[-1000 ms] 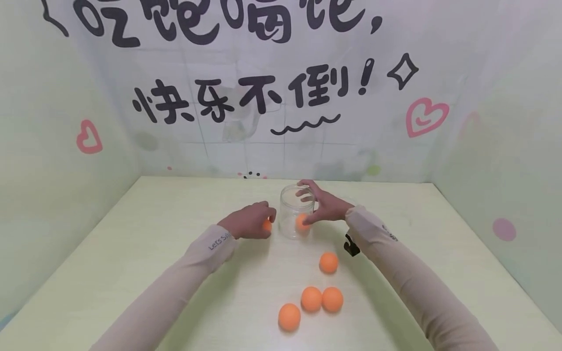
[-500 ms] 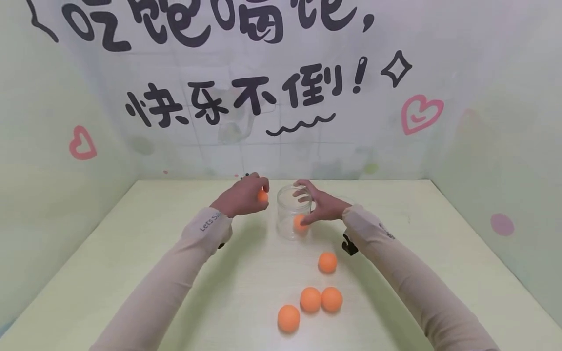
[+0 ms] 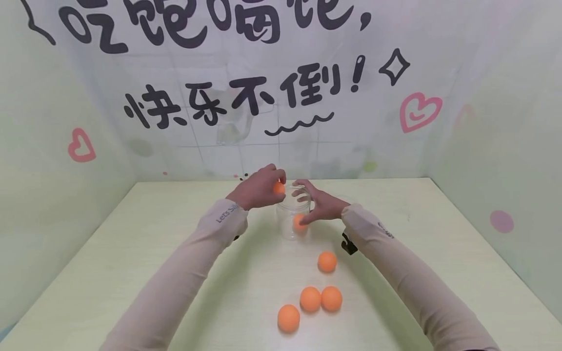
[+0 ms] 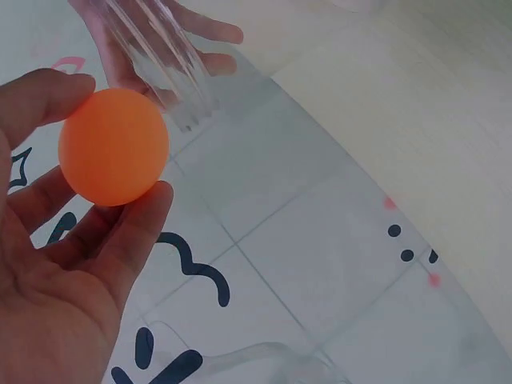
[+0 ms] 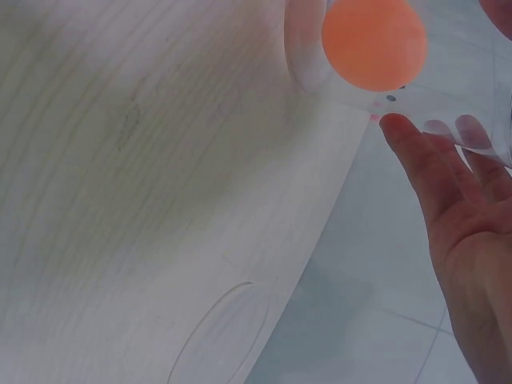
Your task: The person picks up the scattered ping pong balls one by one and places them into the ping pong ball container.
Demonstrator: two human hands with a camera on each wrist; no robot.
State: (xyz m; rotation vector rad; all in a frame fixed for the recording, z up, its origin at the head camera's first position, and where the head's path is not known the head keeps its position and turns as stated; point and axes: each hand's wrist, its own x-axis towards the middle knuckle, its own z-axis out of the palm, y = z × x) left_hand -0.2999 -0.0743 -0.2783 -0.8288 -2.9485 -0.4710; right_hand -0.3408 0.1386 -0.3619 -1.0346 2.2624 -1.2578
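My left hand (image 3: 263,187) pinches an orange ping-pong ball (image 4: 114,147) between thumb and fingertips, just above the left rim of a clear jar (image 3: 285,224). The jar stands upright and uncovered towards the back of the table, with another orange ping-pong ball (image 5: 374,40) low inside it. Around the jar's right side my right hand (image 3: 325,202) holds it, thumb in front and fingers behind. In front of the jar lie several loose ping-pong balls, among them a single ball (image 3: 327,262), a touching pair whose left ball (image 3: 310,299) shows fully, and the nearest ball (image 3: 288,318).
A clear round lid (image 5: 228,336) lies flat on the pale wooden table (image 3: 145,253), to the right of the jar. White walls with black writing (image 3: 228,100) and pink hearts enclose the table at the back and sides.
My left hand has lifted its ping-pong ball from beside the jar, then brought it right, over the rim. The right hand stays at the jar, and the loose balls lie still.
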